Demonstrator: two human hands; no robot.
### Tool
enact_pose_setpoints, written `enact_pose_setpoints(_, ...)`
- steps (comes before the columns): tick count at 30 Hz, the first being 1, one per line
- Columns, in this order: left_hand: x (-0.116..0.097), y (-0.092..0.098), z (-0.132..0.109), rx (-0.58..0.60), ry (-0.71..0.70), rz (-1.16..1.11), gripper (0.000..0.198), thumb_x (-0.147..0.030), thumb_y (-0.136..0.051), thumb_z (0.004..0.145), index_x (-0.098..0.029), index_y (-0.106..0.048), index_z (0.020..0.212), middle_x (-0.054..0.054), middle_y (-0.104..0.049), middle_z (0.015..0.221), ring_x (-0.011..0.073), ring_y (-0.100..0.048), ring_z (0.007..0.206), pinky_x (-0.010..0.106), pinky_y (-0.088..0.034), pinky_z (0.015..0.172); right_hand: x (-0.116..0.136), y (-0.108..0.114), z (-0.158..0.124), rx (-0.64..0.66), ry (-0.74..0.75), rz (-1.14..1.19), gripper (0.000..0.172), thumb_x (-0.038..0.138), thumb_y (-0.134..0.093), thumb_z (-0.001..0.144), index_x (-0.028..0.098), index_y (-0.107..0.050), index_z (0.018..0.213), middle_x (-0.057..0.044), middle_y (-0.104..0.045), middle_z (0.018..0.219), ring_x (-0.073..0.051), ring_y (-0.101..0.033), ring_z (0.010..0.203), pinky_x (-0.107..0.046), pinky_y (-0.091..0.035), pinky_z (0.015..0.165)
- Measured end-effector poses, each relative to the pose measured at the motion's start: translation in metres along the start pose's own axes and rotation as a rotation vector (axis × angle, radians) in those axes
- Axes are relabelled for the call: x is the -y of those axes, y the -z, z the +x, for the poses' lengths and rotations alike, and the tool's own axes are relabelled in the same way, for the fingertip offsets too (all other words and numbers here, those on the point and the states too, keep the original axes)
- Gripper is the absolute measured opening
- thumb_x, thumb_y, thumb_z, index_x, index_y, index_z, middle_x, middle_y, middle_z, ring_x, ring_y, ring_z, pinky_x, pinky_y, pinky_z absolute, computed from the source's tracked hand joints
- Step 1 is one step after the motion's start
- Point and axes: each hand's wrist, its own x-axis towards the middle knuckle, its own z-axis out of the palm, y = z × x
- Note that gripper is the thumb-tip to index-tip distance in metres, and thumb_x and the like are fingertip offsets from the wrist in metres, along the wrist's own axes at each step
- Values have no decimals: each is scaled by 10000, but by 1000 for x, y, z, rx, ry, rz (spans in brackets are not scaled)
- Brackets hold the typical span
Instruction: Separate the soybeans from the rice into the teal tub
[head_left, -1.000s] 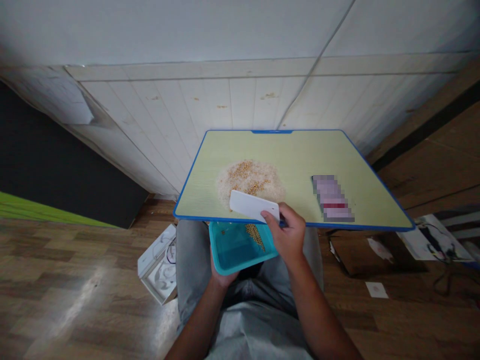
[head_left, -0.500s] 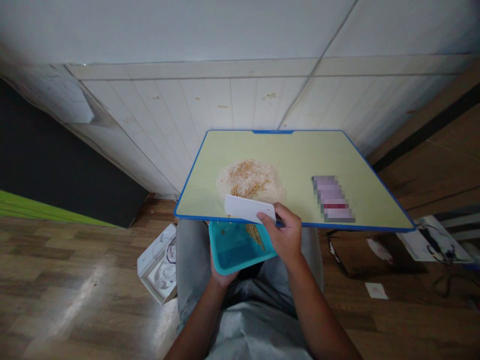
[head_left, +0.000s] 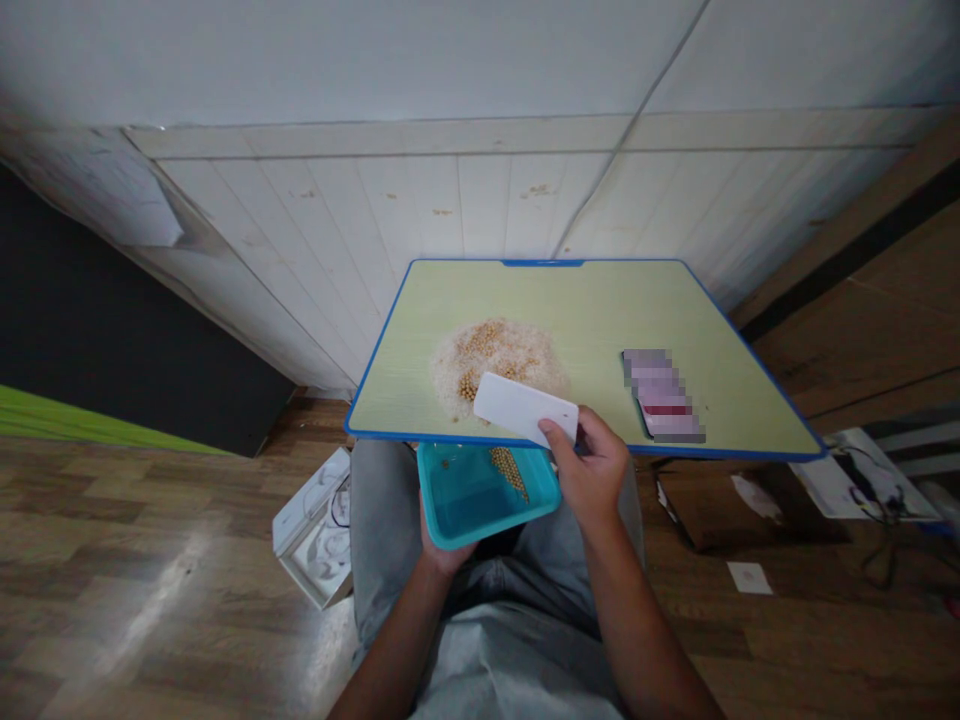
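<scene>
Between the thumb and fingers of my right hand is a flat white rectangular card or thin board, held by its right end. It tilts over the near side of a pile of white, rice-like grains mixed with yellow soybean-like beans. The pile lies on a pale green table with a blue edge. My left hand grips a teal plastic tub from below, just under the table's near edge. A cluster of the yellow beans sits in the tub's far right part.
A phone, its screen pixelated, lies on the table's right side. On the floor at left stands an open white box. A cardboard box and cables are at right. A white panelled wall borders the table's far side.
My right hand has moved the white card to the right and slightly up, uncovering grains at the pile's near left. The tub and my left hand have stayed nearly in place.
</scene>
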Motion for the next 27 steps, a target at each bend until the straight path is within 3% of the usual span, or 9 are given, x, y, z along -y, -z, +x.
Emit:
enact_pose_setpoints(5, -2, -1, -3, -22, -17, 15, 756, -620, -184, 1156, -287, -337, 1817, 26, -365, 1881, 339, -227, 1789, 622, -151, 1461, 12, -13, 2, 83, 70, 2, 281, 361, -779, 947, 234, -653, 729, 40, -596, 658, -154, -544, 626, -271, -438, 610)
enact_pose_setpoints(8, -1, 8, -1, -12, -29, 5, 746, -619, -198, 1157, -295, -340, 1815, 22, -364, 1880, 336, -209, 1792, 634, -126, 1459, 15, -19, 3, 104, 106, 6, 283, 339, -769, 959, 231, -649, 727, 40, -590, 666, -147, -538, 627, -265, -433, 612)
enact_pose_setpoints(11, 2, 30, 7, -4, -34, -50, 737, -624, -225, 1155, -287, -444, 1772, 30, -377, 1870, 323, -149, 1802, 627, -9, 1455, 15, -22, 5, 106, 130, 10, 299, 326, -763, 968, 231, -637, 715, 44, -572, 658, -141, -519, 615, -259, -425, 603)
enact_pose_setpoints(16, 4, 57, 18, -1, -32, -91, 797, -680, -232, 1134, -218, -715, 1568, 69, -468, 1818, 353, -113, 1805, 646, 71, 1436, 16, -26, 7, 121, 165, 35, 254, 279, -765, 968, 229, -665, 740, 41, -605, 677, -143, -533, 625, -258, -430, 608)
enact_pose_setpoints(20, 1, 52, 17, 62, -23, -102, 766, -657, -230, 1142, -247, -723, 1561, 37, -499, 1806, 317, -122, 1809, 602, 135, 1425, 17, -27, 7, 142, 175, 51, 264, 254, -776, 960, 230, -655, 727, 44, -606, 673, -142, -549, 630, -257, -432, 615)
enact_pose_setpoints(27, -1, 50, 15, 100, -12, -95, 797, -671, -220, 1139, -220, -760, 1512, 55, -621, 1719, 338, -172, 1800, 614, 82, 1441, 17, -28, 8, 204, 157, 100, 233, 284, -786, 962, 223, -706, 752, 29, -651, 699, -150, -580, 653, -264, -460, 639)
